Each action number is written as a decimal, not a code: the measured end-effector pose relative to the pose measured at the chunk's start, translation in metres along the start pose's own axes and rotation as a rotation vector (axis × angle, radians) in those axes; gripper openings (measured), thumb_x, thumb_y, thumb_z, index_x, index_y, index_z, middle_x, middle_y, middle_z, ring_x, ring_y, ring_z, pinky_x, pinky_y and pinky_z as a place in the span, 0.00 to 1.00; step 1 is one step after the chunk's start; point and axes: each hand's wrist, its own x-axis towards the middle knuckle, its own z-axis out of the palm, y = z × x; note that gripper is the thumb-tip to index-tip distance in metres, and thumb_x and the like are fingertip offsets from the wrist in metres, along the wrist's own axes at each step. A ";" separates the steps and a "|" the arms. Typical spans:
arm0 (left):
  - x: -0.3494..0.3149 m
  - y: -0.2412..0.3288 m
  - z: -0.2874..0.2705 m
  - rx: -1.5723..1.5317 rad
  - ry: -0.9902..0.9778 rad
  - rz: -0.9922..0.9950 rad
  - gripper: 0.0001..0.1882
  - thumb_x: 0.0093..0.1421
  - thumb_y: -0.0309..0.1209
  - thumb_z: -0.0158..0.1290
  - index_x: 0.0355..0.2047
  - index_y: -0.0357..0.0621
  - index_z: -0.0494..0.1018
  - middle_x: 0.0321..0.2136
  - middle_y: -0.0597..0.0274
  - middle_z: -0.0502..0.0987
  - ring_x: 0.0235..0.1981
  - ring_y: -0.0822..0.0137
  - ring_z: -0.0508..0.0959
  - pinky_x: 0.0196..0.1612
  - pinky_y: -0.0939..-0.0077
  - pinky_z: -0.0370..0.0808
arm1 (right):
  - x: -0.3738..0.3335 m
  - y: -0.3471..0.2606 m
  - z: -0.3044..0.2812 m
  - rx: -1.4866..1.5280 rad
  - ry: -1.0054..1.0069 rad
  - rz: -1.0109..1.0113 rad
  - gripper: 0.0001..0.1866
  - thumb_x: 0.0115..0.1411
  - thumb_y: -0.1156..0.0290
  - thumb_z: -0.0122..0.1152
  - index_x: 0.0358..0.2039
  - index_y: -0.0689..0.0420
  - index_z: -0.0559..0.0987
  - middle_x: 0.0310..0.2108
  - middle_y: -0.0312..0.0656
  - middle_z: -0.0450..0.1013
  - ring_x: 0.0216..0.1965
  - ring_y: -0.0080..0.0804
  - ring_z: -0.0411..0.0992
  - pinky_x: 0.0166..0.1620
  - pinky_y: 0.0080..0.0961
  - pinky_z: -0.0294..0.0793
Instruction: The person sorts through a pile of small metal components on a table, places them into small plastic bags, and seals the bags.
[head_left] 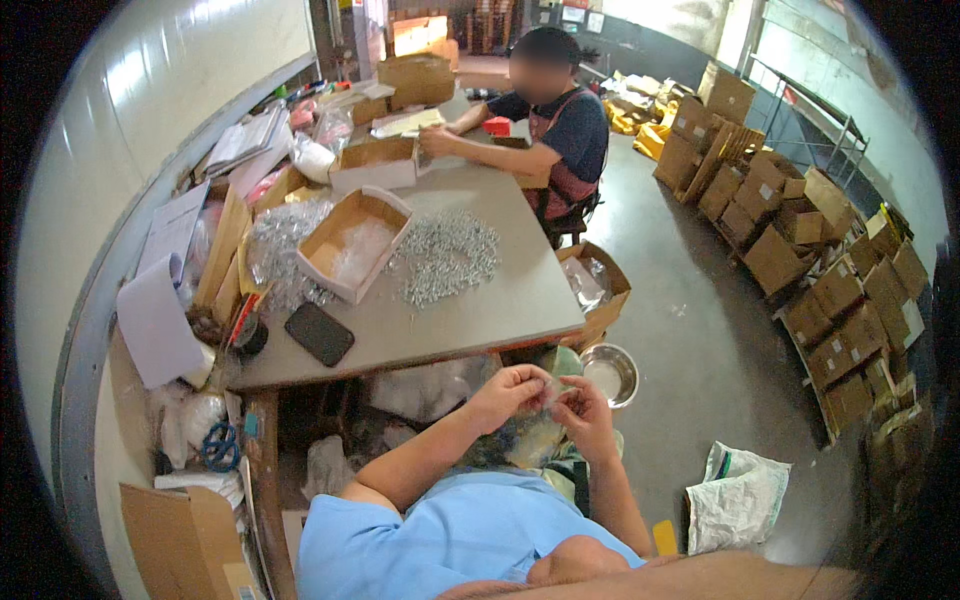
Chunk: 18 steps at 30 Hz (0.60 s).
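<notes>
- A small piece of clear plastic point(552, 394) is between the person's two hands, above the lap and just off the table's near edge; its outline is too blurred to trace.
- The left hand point(514, 392) is mostly closed, fingers curled, thumb and fingertips pinching one side of the plastic.
- The right hand point(586, 414) is likewise curled, thumb and forefinger nipping the other side.
- The near edge of the table point(490, 322) runs slantwise beyond the hands; a bare strip of tabletop lies behind it, up to a heap of small metal pieces point(445, 258).
- The phone point(320, 335) lies near that edge, at the left; beyond it is an open box point(330, 281) with clear plastic inside.
- Right of the hands is a round metal bowl point(610, 376), near a cardboard box point(607, 322) beside the table's right edge.
- Open floor point(690, 370) stretches from there to the stacked cartons point(838, 310), with a white bag point(737, 500) lying nearer the person.
- A co-worker point(572, 135) sits along the table's right side, towards the far end.
</notes>
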 end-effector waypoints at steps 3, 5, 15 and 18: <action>-0.016 -0.003 -0.006 -0.068 -0.013 0.105 0.06 0.63 0.29 0.46 0.38 0.40 0.70 0.31 0.68 0.72 0.31 0.76 0.70 0.37 0.82 0.69 | -0.014 0.001 0.008 0.133 0.034 0.063 0.15 0.57 0.78 0.56 0.45 0.61 0.70 0.31 0.36 0.70 0.28 0.19 0.69 0.35 0.15 0.70; -0.025 -0.011 -0.008 0.026 0.013 0.085 0.09 0.62 0.30 0.49 0.41 0.40 0.69 0.33 0.67 0.71 0.33 0.77 0.70 0.38 0.82 0.69 | -0.016 -0.004 0.014 0.228 0.043 0.135 0.15 0.56 0.80 0.56 0.45 0.61 0.70 0.31 0.35 0.69 0.28 0.19 0.68 0.35 0.15 0.69; -0.047 -0.036 -0.002 0.407 0.172 0.077 0.27 0.52 0.20 0.57 0.50 0.42 0.59 0.36 0.67 0.68 0.39 0.75 0.69 0.44 0.79 0.69 | -0.023 0.026 0.021 0.241 0.059 0.086 0.10 0.56 0.80 0.57 0.39 0.61 0.71 0.30 0.33 0.68 0.31 0.17 0.67 0.35 0.15 0.68; -0.048 -0.036 0.003 0.454 0.273 0.080 0.27 0.53 0.21 0.57 0.50 0.42 0.57 0.36 0.67 0.67 0.39 0.75 0.69 0.44 0.79 0.69 | -0.024 0.029 0.024 0.264 0.041 0.102 0.11 0.55 0.79 0.58 0.39 0.61 0.71 0.30 0.34 0.69 0.32 0.18 0.68 0.36 0.16 0.69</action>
